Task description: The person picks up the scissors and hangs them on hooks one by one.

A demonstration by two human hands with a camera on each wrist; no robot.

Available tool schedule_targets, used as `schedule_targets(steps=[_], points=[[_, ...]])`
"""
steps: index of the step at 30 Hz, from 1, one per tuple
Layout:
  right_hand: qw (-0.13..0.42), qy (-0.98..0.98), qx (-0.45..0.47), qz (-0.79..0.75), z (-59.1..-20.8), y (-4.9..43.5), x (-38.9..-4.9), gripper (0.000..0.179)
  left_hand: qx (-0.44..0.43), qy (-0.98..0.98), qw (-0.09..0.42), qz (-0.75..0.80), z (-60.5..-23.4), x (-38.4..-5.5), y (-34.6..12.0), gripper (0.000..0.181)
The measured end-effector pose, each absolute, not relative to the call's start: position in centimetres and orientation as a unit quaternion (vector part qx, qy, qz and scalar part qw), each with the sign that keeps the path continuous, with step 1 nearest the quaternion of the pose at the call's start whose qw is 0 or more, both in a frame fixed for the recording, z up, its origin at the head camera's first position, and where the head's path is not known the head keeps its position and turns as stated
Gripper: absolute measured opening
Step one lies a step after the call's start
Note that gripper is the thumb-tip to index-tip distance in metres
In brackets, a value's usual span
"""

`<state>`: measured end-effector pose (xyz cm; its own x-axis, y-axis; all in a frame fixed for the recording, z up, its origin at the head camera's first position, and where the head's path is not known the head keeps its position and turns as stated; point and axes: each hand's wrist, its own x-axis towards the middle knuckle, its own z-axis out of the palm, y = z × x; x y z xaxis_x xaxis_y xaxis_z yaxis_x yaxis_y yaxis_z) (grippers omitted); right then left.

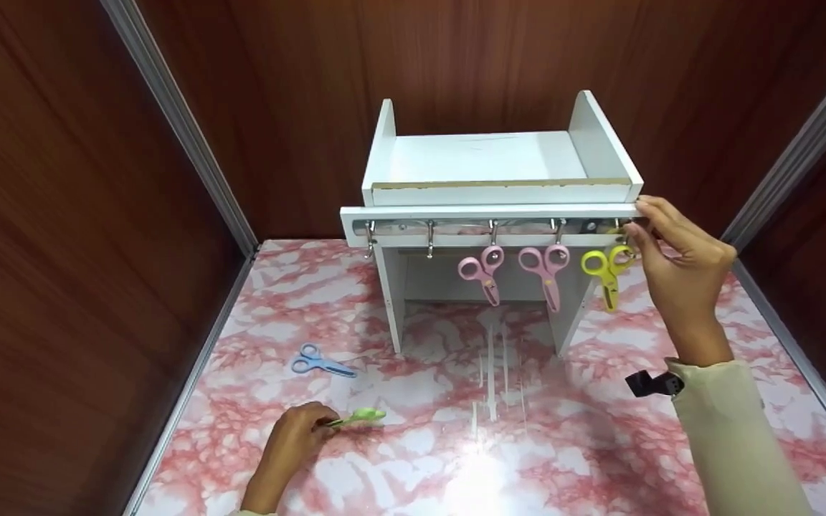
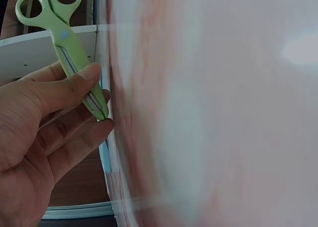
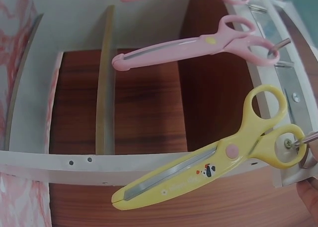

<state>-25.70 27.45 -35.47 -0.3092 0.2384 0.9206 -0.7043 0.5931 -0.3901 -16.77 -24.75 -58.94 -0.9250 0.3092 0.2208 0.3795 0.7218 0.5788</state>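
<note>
Between thumb and fingers, my left hand pinches green scissors by the blade end, handles pointing away, low over the table. Beyond it a pair of blue scissors lies flat. My right hand grips the right end of the hook rail, thumb in front and fingers on top. Yellow scissors hang by one handle loop from the hook beside that hand. Two pairs of pink scissors, one at the middle hook and one right of it, hang likewise.
The rail runs across the front of a white shelf unit standing on a red-and-white marbled table. Two hooks at the rail's left carry nothing. Brown wood-grain panels enclose the table at the back and sides.
</note>
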Motion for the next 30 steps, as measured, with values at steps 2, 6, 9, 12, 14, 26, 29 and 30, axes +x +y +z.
schedule_targets(steps=[2, 6, 9, 12, 14, 26, 29, 30], points=[[0.564, -0.693, 0.169, 0.418, -35.5, 27.4, -25.8, 0.035, -0.180, -0.916, 0.060, -0.353, -59.1, -16.7, -24.4, 0.018], [0.564, -0.695, 0.169, 0.414, -35.5, 27.3, -25.9, 0.034, -0.176, -0.890, 0.088, -0.410, -59.2, -16.6, -23.7, 0.021], [0.564, -0.694, 0.169, 0.414, -35.3, 27.2, -25.7, 0.034, -0.164, -0.876, 0.111, -0.439, -59.0, -16.7, -23.1, 0.026], [0.566, -0.692, 0.168, 0.415, -35.1, 27.0, -25.4, 0.035, -0.148, -0.861, 0.125, -0.471, -58.8, -16.8, -22.6, 0.028], [0.566, -0.692, 0.168, 0.416, -35.0, 26.8, -25.2, 0.035, -0.138, -0.847, 0.131, -0.496, -58.8, -16.8, -22.3, 0.027], [0.565, -0.681, 0.174, 0.433, -35.0, 26.8, -25.0, 0.033, -0.096, -0.806, 0.185, -0.555, -57.1, -16.3, -18.7, 0.021], [0.563, -0.682, 0.174, 0.433, -35.0, 26.8, -25.0, 0.033, -0.089, -0.793, 0.194, -0.570, -56.0, -16.1, -17.7, 0.020], [0.562, -0.682, 0.175, 0.433, -35.0, 26.7, -25.1, 0.033, -0.084, -0.790, 0.197, -0.575, -55.8, -16.1, -17.4, 0.020]])
